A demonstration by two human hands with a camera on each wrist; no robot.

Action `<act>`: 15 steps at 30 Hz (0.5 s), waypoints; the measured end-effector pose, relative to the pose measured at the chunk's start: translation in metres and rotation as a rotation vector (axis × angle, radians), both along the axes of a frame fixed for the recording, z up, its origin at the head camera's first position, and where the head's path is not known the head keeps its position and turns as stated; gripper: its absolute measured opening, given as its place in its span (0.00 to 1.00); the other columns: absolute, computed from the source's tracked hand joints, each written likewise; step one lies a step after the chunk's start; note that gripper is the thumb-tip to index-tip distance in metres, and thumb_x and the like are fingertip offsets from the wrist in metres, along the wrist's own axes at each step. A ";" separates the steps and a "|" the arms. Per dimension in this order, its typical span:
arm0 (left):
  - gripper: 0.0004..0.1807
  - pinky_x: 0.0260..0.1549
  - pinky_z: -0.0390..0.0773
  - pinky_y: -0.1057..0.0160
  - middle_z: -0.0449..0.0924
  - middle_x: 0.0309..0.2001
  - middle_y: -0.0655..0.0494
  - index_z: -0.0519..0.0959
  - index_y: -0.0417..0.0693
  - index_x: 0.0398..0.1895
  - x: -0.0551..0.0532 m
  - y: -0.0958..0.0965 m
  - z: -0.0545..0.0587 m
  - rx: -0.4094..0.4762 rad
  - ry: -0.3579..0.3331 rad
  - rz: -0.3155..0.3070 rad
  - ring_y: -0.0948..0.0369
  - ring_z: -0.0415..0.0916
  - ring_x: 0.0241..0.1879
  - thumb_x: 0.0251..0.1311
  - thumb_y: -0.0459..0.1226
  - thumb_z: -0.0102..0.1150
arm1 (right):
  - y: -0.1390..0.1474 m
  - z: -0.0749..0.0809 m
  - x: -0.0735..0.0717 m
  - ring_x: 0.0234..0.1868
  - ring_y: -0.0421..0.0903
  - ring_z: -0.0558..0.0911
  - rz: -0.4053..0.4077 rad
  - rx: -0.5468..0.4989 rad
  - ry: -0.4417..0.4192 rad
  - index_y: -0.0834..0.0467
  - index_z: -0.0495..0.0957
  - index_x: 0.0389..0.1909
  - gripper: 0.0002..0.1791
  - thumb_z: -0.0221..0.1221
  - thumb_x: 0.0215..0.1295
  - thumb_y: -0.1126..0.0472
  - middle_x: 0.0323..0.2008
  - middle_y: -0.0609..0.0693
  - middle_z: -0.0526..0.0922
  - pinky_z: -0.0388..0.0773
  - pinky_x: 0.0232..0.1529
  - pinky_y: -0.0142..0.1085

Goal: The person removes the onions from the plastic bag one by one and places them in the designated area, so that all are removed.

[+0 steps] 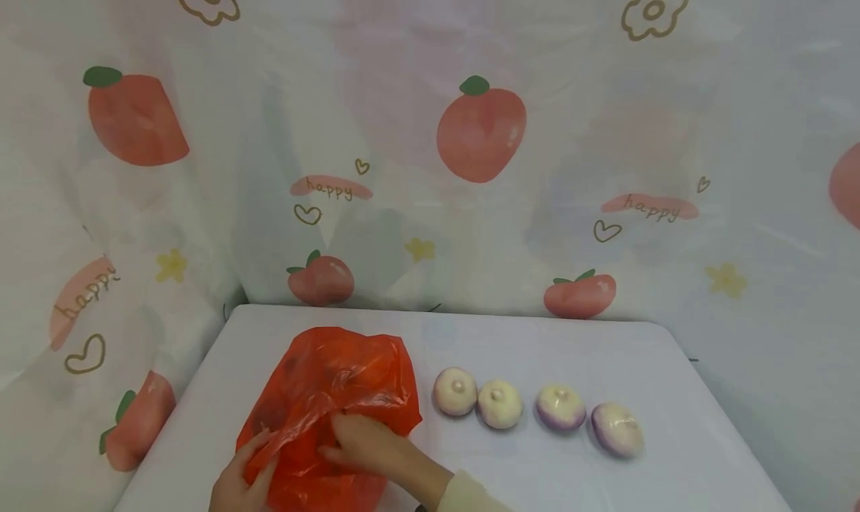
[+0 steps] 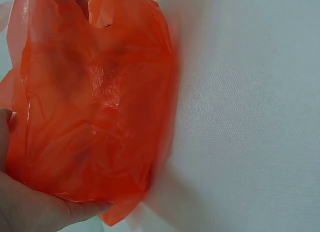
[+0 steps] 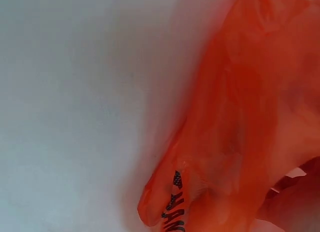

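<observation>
A red plastic bag (image 1: 349, 370) lies on the left half of the table, with bulky contents showing dimly through it. My left hand (image 1: 243, 476) grips the near left edge of its opening; in the left wrist view the thumb (image 2: 87, 209) lies along the red plastic. The right hand (image 1: 363, 441) reaches into the mouth of the bag from the right. Its fingertips are hidden by the plastic, so what they touch cannot be made out. Black printed letters (image 3: 175, 207) mark the bag in the right wrist view.
Right of the bag, several round white-and-purple vegetables like turnips stand in a row, from the leftmost turnip (image 1: 455, 391) to the rightmost turnip (image 1: 617, 430). They rest on a white table (image 1: 537, 489). A fruit-patterned curtain (image 1: 416, 221) hangs behind and at the left.
</observation>
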State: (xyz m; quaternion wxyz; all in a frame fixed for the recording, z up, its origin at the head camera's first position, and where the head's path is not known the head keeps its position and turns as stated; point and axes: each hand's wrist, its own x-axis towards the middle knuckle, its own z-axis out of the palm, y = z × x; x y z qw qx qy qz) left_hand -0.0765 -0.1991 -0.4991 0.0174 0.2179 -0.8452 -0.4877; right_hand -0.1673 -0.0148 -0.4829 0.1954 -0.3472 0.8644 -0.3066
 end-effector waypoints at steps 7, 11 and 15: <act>0.25 0.37 0.80 0.47 0.71 0.55 0.31 0.69 0.36 0.60 0.002 -0.003 0.001 -0.007 -0.011 -0.003 0.49 0.75 0.36 0.64 0.41 0.57 | -0.007 0.001 -0.002 0.22 0.33 0.76 0.004 -0.063 -0.112 0.46 0.76 0.34 0.01 0.59 0.65 0.54 0.21 0.36 0.76 0.75 0.29 0.23; 0.26 0.39 0.79 0.46 0.71 0.55 0.31 0.68 0.35 0.61 0.003 -0.002 0.002 -0.014 -0.008 -0.005 0.48 0.75 0.38 0.64 0.41 0.57 | -0.012 0.001 -0.005 0.23 0.33 0.77 0.022 -0.073 -0.115 0.45 0.76 0.35 0.02 0.59 0.65 0.56 0.23 0.35 0.77 0.75 0.31 0.23; 0.26 0.41 0.78 0.46 0.71 0.55 0.31 0.67 0.35 0.61 0.003 0.000 0.009 -0.029 -0.003 -0.020 0.46 0.74 0.41 0.65 0.41 0.56 | -0.013 -0.001 -0.011 0.26 0.32 0.77 0.041 -0.068 -0.111 0.44 0.74 0.36 0.05 0.61 0.63 0.57 0.25 0.35 0.77 0.74 0.33 0.23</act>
